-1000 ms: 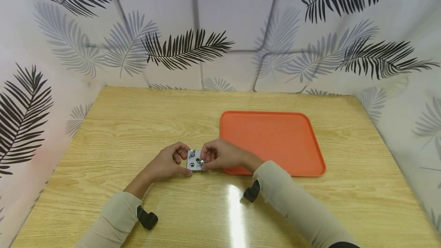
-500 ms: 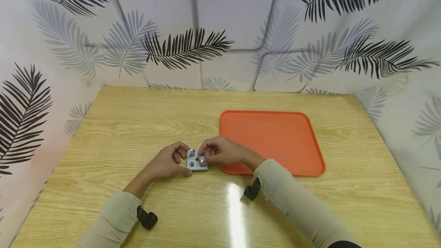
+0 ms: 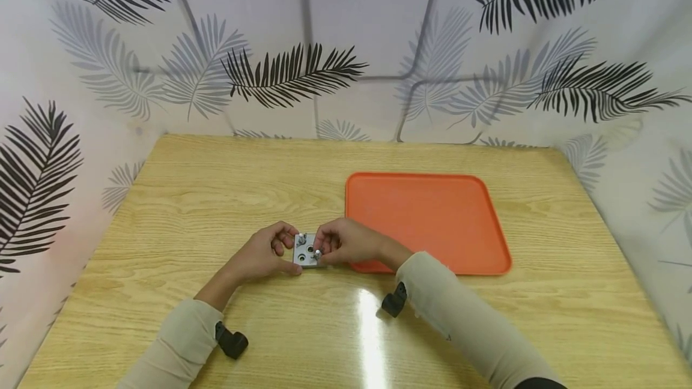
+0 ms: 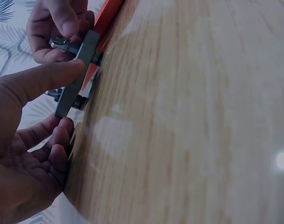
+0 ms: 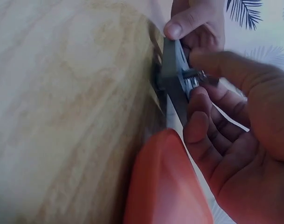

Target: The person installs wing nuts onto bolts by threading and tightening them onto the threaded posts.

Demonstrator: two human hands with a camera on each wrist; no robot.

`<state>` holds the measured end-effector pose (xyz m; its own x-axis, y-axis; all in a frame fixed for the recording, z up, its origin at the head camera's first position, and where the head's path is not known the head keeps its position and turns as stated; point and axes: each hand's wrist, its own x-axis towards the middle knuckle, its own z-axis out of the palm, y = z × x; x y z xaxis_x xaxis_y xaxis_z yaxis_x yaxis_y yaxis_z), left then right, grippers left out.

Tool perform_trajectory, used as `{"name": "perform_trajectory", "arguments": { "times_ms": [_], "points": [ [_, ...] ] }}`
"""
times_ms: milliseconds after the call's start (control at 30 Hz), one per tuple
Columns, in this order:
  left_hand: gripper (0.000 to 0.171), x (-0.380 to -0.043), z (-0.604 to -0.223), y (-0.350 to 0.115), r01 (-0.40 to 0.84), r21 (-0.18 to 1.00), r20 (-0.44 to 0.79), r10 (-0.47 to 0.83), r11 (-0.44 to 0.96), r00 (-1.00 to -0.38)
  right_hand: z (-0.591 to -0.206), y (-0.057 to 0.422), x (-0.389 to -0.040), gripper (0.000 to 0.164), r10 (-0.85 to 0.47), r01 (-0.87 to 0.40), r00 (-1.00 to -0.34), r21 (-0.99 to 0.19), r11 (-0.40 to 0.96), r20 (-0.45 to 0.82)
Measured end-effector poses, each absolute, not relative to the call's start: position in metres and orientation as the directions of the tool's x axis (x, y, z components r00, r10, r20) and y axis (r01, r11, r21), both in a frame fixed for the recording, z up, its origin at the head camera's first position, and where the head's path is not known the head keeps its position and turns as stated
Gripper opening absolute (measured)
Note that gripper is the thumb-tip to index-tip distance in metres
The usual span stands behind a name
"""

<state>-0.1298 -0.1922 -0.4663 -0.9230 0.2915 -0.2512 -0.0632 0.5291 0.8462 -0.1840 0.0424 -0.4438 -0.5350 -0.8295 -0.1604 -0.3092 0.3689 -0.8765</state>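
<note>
A small square metal plate (image 3: 307, 262) with bare holes is held just over the table. My left hand (image 3: 258, 258) grips its left side, thumb (image 4: 67, 72) on the near edge and fingertips at the far edge. Two bolts pass through it, their dark heads (image 4: 79, 102) showing underneath in the left wrist view. A wing nut (image 3: 301, 239) sits on the far-left bolt. At the near-right bolt, my right hand (image 3: 352, 242) pinches another wing nut (image 5: 193, 79) between thumb and fingers, which partly hide it in the right wrist view.
An orange-red tray (image 3: 427, 221) lies just right of the plate, its left part under my right hand and wrist. The wooden table (image 3: 243, 179) reaches back to a leaf-patterned cloth (image 3: 367, 35). Light glares off the tabletop near the front.
My right fingers lift slightly off the near-right wing nut half a second ago, then come back onto it. The left hand and the plate stay in place.
</note>
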Motion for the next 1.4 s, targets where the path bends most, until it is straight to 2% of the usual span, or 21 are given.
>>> {"name": "perform_trajectory", "arguments": {
  "times_ms": [233, 333, 467, 667, 867, 1067, 1233, 1400],
  "points": [
    [0.061, -0.130, -0.465, -0.193, -0.058, 0.845, -0.249, 0.295, 0.532, -0.922, -0.444, 0.047, -0.191, 0.014, -0.816, -0.254, -0.561, -0.911, 0.326, -0.136],
    [0.061, -0.130, -0.466, -0.193, -0.056, 0.844, -0.247, 0.295, 0.533, -0.923, -0.445, 0.047, -0.192, 0.013, -0.817, -0.305, -0.568, -0.895, 0.325, -0.103],
    [0.061, -0.130, -0.468, -0.193, -0.052, 0.840, -0.246, 0.294, 0.541, -0.923, -0.445, 0.048, -0.191, 0.013, -0.838, -0.362, -0.540, -0.877, 0.315, -0.078],
    [0.059, -0.131, -0.466, -0.193, -0.050, 0.840, -0.246, 0.296, 0.540, -0.923, -0.445, 0.046, -0.188, 0.017, -0.852, -0.316, -0.514, -0.900, 0.299, -0.103],
    [0.059, -0.131, -0.466, -0.193, -0.055, 0.846, -0.247, 0.297, 0.531, -0.922, -0.446, 0.043, -0.185, 0.015, -0.829, -0.339, -0.546, -0.872, 0.354, -0.124],
    [0.060, -0.130, -0.466, -0.193, -0.055, 0.844, -0.247, 0.296, 0.534, -0.923, -0.446, 0.045, -0.184, 0.019, -0.807, -0.324, -0.575, -0.867, 0.379, -0.138],
    [0.060, -0.130, -0.466, -0.193, -0.061, 0.846, -0.249, 0.291, 0.530, -0.924, -0.444, 0.051, -0.188, 0.009, -0.777, -0.307, -0.618, -0.874, 0.377, -0.118],
    [0.061, -0.130, -0.466, -0.193, -0.060, 0.846, -0.249, 0.293, 0.530, -0.923, -0.445, 0.054, -0.191, 0.013, -0.790, -0.328, -0.603, -0.869, 0.370, -0.109]
  ]
}}
